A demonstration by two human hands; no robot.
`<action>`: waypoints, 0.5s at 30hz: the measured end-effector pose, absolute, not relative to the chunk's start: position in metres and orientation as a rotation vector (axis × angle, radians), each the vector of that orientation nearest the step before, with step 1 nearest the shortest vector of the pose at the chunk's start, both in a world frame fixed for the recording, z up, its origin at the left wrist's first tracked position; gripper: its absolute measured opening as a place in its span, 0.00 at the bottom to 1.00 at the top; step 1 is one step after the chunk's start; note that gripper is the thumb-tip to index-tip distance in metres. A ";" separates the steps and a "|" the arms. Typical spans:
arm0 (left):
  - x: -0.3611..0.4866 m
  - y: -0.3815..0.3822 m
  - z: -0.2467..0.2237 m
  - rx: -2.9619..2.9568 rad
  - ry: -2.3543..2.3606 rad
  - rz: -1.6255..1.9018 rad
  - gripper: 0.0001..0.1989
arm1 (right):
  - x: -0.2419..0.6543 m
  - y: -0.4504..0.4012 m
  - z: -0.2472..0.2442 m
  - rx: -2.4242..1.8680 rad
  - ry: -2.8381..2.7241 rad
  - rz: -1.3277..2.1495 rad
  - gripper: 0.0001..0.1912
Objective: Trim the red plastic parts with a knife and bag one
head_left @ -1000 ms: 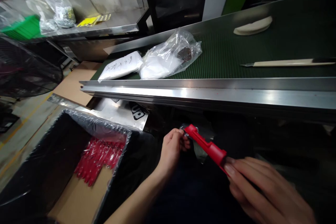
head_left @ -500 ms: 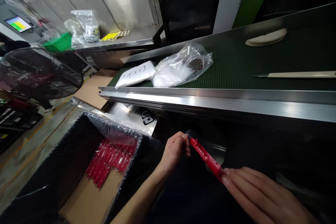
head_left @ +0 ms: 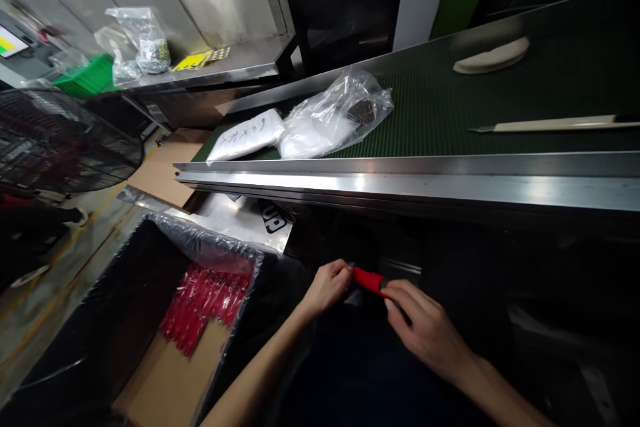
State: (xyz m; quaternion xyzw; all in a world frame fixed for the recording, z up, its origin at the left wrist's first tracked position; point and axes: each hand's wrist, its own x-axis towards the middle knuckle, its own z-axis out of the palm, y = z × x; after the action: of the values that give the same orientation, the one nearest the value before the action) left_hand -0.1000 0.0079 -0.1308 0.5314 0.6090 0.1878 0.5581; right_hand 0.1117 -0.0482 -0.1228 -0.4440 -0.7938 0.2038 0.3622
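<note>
Between my two hands is a red plastic piece (head_left: 368, 279), low in front of the conveyor's metal rail. My left hand (head_left: 329, 285) has its fingers pinched at the left end of the piece, where a bit of clear film shows. The thumb and fingers of my right hand (head_left: 417, 320) grip its right end. To the left of my hands, a black-lined box (head_left: 145, 280) holds several red pieces in clear bags (head_left: 205, 303) on a cardboard bottom.
A green conveyor belt (head_left: 420, 107) carries a white packet (head_left: 246, 136), a clear bag (head_left: 325, 123), a pale curved piece (head_left: 493, 57) and a thin-tipped tool (head_left: 550, 125). Farther left are a fan (head_left: 65, 140) and a green basket (head_left: 90, 75).
My right hand has moved left and up, nearer my left hand. The red piece has turned and shows less of its length. The whole view has shifted slightly.
</note>
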 end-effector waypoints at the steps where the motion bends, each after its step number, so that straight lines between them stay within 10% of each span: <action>1: -0.101 0.007 -0.143 1.214 1.457 0.409 0.18 | 0.106 -0.048 -0.128 -1.233 -2.008 0.585 0.09; 15: -0.106 0.020 -0.179 0.934 1.551 0.307 0.15 | 0.098 -0.030 -0.161 -1.738 -1.519 1.133 0.16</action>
State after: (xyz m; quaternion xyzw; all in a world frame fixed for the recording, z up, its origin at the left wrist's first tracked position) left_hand -0.1065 0.0198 -0.1795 0.4042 0.6709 0.1329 0.6073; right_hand 0.0979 -0.0301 -0.1611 -0.6487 -0.5668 0.4228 0.2811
